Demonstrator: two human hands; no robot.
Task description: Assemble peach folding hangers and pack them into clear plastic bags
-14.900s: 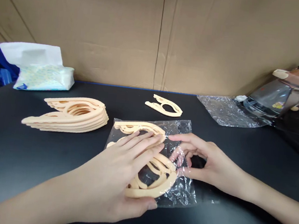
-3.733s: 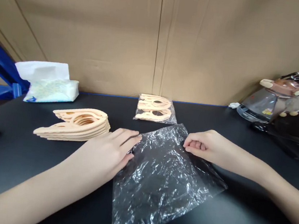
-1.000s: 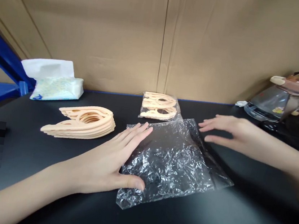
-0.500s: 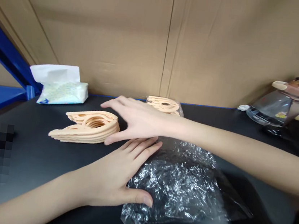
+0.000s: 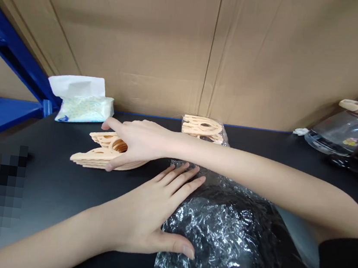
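Note:
A stack of beige plastic pieces, which look like folded clothes hangers (image 5: pixel 97 157), lies on the black table left of the middle. My right hand (image 5: pixel 142 142) reaches across over its right end. The thumb is at the near side and the fingers stretch over the far side, spread apart; whether they touch the stack is hard to tell. My left hand (image 5: pixel 152 213) rests open, its fingers spread over the left edge of a crinkled clear plastic bag (image 5: pixel 215 234). Behind my right forearm sits another bundle of beige hangers (image 5: pixel 202 127) in clear wrapping.
A tissue pack (image 5: pixel 86 107) stands at the back left beside a blue metal frame (image 5: pixel 27 63). At the back right are a clear bottle with a brown lid (image 5: pixel 336 131) and a crumpled white tissue (image 5: pixel 300 131). Cardboard (image 5: pixel 145 38) walls off the far side.
My right hand has moved left, from beside the hanger stack to over its right end. My left hand stays on the bag. The view has shifted slightly left.

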